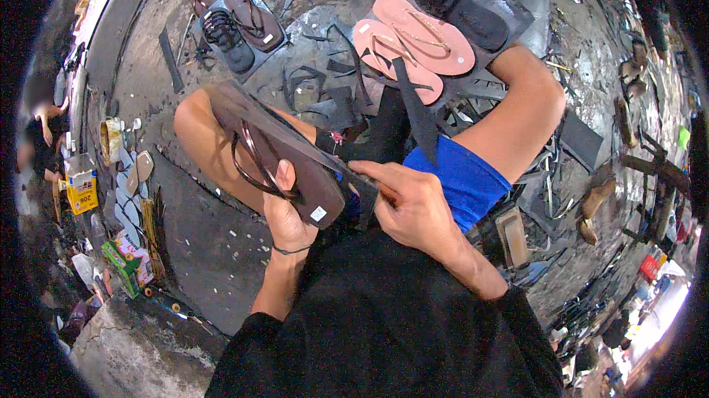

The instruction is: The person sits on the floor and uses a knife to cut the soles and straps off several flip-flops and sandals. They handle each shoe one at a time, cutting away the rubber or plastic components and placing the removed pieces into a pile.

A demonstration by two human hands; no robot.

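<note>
My left hand (284, 213) is closed around a dark brown flip-flop (319, 187), its thumb lying over the footbed by the shiny strap. The flip-flop is tilted up above my left leg, its heel end with a small white sticker toward me. Against the sole's right edge, my right hand (413, 202) is curled with its index finger stretched along a thin dark thing. That thing is mostly hidden by the fingers, so its kind cannot be made out. A long black strip (417, 110) stands up between my legs.
Ahead lie a pair of pink flip-flops (413, 40) and a black flip-flop (480, 21). More dark sandals (251, 18) sit on a board at far left. Black offcuts (306, 84) litter the floor. A yellow box (81, 184) stands left, near another person (46, 114); wooden pieces (594, 206) lie right.
</note>
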